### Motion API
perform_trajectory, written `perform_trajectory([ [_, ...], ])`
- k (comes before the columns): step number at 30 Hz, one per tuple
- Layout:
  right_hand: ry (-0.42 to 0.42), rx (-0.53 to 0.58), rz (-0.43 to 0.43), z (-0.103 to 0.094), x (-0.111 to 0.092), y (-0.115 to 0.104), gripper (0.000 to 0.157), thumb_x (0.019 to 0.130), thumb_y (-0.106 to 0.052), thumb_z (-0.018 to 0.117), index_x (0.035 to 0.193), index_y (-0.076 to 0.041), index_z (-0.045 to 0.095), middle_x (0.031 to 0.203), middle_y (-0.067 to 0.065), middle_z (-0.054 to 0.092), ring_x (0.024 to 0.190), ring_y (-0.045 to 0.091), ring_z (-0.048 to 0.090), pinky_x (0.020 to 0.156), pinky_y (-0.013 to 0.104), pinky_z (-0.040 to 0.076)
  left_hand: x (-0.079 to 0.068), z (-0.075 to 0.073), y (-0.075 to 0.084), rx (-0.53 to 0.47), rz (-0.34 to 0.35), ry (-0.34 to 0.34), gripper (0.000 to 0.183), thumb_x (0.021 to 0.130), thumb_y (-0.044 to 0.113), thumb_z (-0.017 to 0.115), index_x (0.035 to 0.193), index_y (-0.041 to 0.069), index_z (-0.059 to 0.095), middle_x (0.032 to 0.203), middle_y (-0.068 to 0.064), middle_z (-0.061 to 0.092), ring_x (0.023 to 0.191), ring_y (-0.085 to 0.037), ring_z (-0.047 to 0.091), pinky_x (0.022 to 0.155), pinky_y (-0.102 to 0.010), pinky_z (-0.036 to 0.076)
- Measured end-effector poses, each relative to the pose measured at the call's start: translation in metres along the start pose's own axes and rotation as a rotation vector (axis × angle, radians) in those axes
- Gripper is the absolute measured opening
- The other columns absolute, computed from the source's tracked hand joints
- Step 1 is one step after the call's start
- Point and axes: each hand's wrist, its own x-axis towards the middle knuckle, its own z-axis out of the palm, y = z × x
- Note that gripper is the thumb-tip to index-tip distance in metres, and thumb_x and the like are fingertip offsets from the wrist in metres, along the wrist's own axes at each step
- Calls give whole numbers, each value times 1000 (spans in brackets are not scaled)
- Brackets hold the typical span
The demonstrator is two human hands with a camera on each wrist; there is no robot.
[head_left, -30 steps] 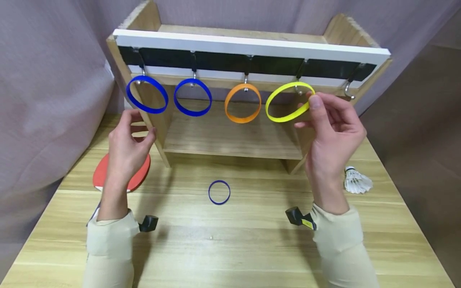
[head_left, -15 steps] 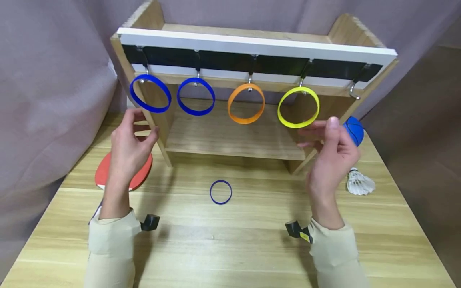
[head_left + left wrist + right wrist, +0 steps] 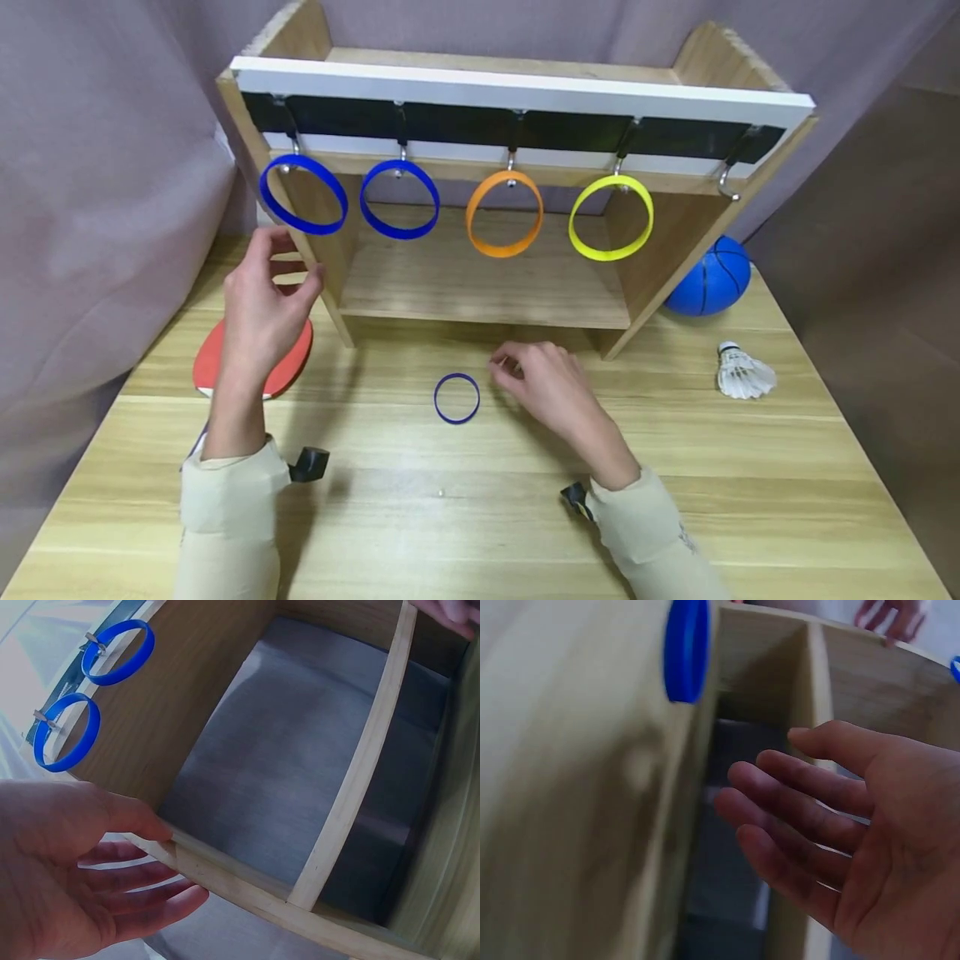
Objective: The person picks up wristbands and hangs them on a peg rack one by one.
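Note:
My left hand (image 3: 264, 308) grips the left side panel of a wooden shelf (image 3: 480, 271), thumb on the inner side and fingers outside, as the left wrist view shows. My right hand (image 3: 551, 387) holds nothing. Its fingers are loosely bent just right of a dark blue wristband (image 3: 437, 400) lying on the table; in the right wrist view this blue band (image 3: 686, 652) stands apart from the fingertips. From the shelf's hooks hang two blue wristbands (image 3: 303, 231) (image 3: 401, 235), an orange wristband (image 3: 504, 251) and a yellow wristband (image 3: 611, 255). The rightmost hook (image 3: 726, 185) carries no band.
A red table tennis bat (image 3: 291, 362) lies under my left forearm. Right of the shelf rest a blue ball (image 3: 708, 282) and a shuttlecock (image 3: 744, 375). Curtains (image 3: 112, 167) hang behind and beside the wooden table (image 3: 465, 542).
My right hand let go of the yellow wristband, which now hangs on its hook, and moved down and left toward the band on the table. The left hand stayed on the panel.

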Motion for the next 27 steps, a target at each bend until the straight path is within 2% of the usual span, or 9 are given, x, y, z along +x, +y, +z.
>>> perform_trajectory([
  [4,-63,9,28,16,3,0,11,90,-24,71,96,-15,74,76,-11,65,64,3,58,51,23,48,0,-1,-1,2,2,-1,41,90,7,67,128,5,53,119,-8,63,99,-26,67,71,-16,57],
  [9,-132,35,55,29,6,3,19,89,-30,73,101,-15,72,75,-15,63,64,1,56,54,24,48,0,-1,0,5,7,0,41,90,7,66,128,5,53,119,-8,63,99,-26,66,70,-15,57],
  [27,-129,43,42,41,7,5,8,86,-26,76,89,-20,74,71,-17,59,63,3,54,54,25,47,0,-1,0,1,2,-6,41,90,6,66,128,5,52,120,-9,62,99,-27,66,71,-18,58],
])
